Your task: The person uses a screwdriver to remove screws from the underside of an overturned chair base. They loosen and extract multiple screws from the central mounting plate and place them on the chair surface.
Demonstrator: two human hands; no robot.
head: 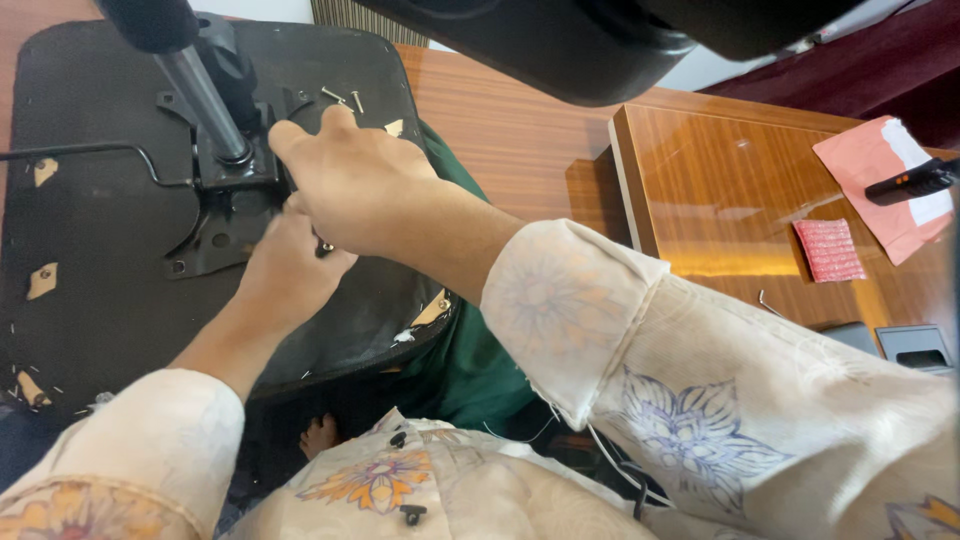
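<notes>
We start with the desk (560,150), a long run of polished brown wood, with a second glossy wooden top (720,190) butted against it at the right. On it lies the upturned chair seat (110,290), a wide black underside facing up at us, filling the left of the view. Bolted to the middle of that seat is the black metal mounting plate (215,215), and from it a grey gas-lift column (200,95) rises toward the top left edge. A thin black lever rod (90,150) runs out from the plate to the left. Our right hand (355,185) reaches across from the right and rests on the plate's near edge — its index finger stretched toward the column base, the other fingers curled down, though we cannot tell whether they pinch anything. Our left hand (290,270) sits just under it on the seat, its fingers hidden beneath the right hand, so their state is not visible. A green cloth (470,360) hangs beside the seat's right edge. Over on the glossy top lie a salmon-coloured paper (870,195), a black remote-like device (915,182) and a small pink textured pad (828,250). Smallest of all — two loose silver screws (343,97) on the seat beyond the right hand.
</notes>
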